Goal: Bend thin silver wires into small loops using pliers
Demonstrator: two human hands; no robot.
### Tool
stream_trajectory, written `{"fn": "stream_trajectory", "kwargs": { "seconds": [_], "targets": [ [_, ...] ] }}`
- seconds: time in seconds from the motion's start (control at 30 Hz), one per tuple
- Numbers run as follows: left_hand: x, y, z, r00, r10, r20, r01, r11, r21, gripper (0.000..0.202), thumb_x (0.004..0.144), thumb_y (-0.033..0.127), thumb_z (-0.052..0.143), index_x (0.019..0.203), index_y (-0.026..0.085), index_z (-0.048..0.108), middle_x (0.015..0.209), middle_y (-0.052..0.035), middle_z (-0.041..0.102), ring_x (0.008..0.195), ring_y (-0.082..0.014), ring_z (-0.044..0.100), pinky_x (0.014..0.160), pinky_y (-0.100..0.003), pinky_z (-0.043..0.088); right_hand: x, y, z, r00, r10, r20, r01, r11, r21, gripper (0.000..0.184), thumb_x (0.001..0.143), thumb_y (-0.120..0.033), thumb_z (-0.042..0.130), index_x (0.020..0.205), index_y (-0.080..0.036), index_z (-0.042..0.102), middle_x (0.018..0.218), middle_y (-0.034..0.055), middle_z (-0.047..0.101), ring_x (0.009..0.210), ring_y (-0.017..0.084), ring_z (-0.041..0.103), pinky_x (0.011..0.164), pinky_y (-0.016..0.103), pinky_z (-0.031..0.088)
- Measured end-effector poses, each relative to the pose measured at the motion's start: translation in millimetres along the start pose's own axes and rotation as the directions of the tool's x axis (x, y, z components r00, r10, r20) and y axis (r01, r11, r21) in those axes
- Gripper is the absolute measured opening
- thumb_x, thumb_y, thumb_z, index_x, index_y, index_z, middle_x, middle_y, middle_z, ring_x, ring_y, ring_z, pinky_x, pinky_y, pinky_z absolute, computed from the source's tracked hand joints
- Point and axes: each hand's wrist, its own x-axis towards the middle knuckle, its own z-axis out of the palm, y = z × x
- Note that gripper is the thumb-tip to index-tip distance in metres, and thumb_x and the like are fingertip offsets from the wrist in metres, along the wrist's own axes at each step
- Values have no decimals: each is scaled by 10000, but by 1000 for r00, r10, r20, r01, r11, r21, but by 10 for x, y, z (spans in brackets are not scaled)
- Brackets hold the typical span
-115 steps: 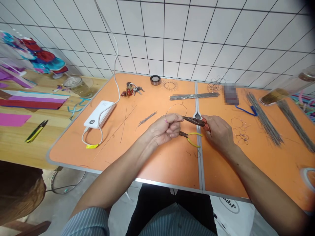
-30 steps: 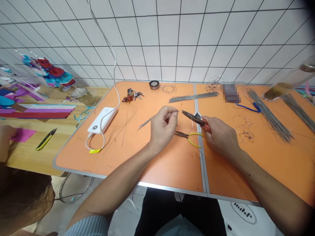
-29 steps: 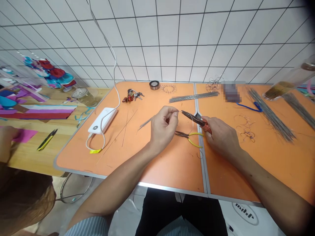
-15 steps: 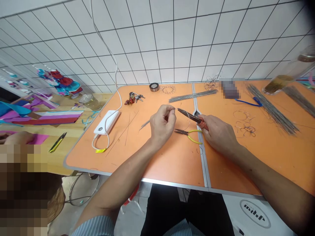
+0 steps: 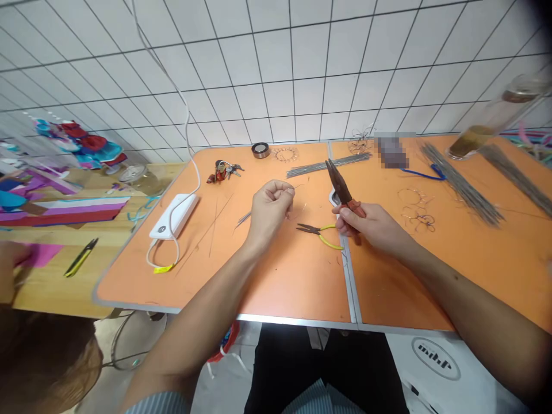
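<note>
My left hand [image 5: 270,208] is closed in a pinch on a thin wire [image 5: 299,214], whose loop shows faintly beside the fingertips. My right hand [image 5: 366,223] is wrapped round the red handles of a pair of pliers [image 5: 341,184]; the dark jaws point up and away, apart from the wire. On the orange table [image 5: 297,287], between and below the hands, lies a smaller pair of yellow-handled pliers [image 5: 328,237]. Bent wire pieces [image 5: 420,220] rest to the right of my right hand. A bundle of straight wires [image 5: 328,165] lies beyond the hands.
Keys [image 5: 225,171], a tape roll [image 5: 260,150] and a white power strip [image 5: 175,217] lie left. More wire bundles [image 5: 461,184] and a glass bottle [image 5: 474,138] are at right. On the wooden table [image 5: 38,296], a person's hand [image 5: 8,264] is near a cutter [image 5: 81,257].
The pliers have pulled away from my left hand's fingertips and swung from pointing left to pointing up. My left hand keeps its pinch. The view has shifted slightly.
</note>
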Motion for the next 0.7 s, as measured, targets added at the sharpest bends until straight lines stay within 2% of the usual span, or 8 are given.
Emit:
{"fn": "stream_trajectory", "kwargs": {
  "seconds": [0.1, 0.23, 0.33, 0.43, 0.6, 0.7],
  "targets": [
    [5, 4, 4, 998, -55, 41, 55, 998, -14, 134, 819, 300, 764, 816, 200, 675, 541, 50, 588, 453, -86, 456, 467, -216, 387, -32, -48, -16, 996, 37, 77, -51, 980, 190, 556, 992, -727, 688, 872, -185, 733, 882, 96, 756, 536, 148, 603, 553, 335, 510],
    [-26, 30, 29, 979, -149, 137, 157, 986, -52, 144, 772, 293, 793, 790, 199, 686, 527, 49, 576, 440, -82, 452, 452, -217, 377, -49, -86, -9, 985, 80, 152, -137, 900, 414, 569, 892, -751, 815, 1030, -202, 752, 889, 78, 755, 659, 202, 697, 485, 307, 540],
    [-66, 20, 62, 955, -189, 230, 200, 979, -26, 150, 775, 305, 800, 779, 197, 696, 529, 33, 583, 450, -90, 465, 447, -224, 360, -44, -89, 15, 988, 83, 133, -139, 855, 499, 556, 850, -717, 881, 1026, -205, 758, 859, 50, 733, 689, 193, 702, 494, 289, 556],
    [-122, -19, 115, 949, -142, 282, 132, 990, 54, 144, 800, 294, 799, 799, 200, 690, 554, 34, 589, 472, -96, 475, 455, -230, 354, -46, -94, 49, 992, 84, 95, -122, 837, 533, 547, 793, -675, 946, 968, -204, 731, 890, 45, 735, 684, 176, 687, 484, 272, 554],
    [-236, -73, 204, 955, 48, 292, -98, 983, 157, 73, 844, 211, 741, 810, 204, 677, 569, 58, 532, 513, -91, 463, 504, -232, 375, -100, -209, 97, 989, 123, 79, -145, 876, 459, 476, 779, -538, 988, 975, -216, 697, 747, 13, 696, 574, 156, 641, 368, 235, 408],
    [-274, -79, 228, 949, 70, 308, -119, 983, 142, 72, 854, 202, 739, 827, 207, 672, 578, 66, 527, 529, -96, 496, 539, -238, 446, -131, -284, 118, 985, 168, 39, -169, 891, 421, 448, 759, -426, 1002, 1005, -219, 690, 691, -15, 688, 494, 140, 608, 380, 252, 402]
  ]
}}
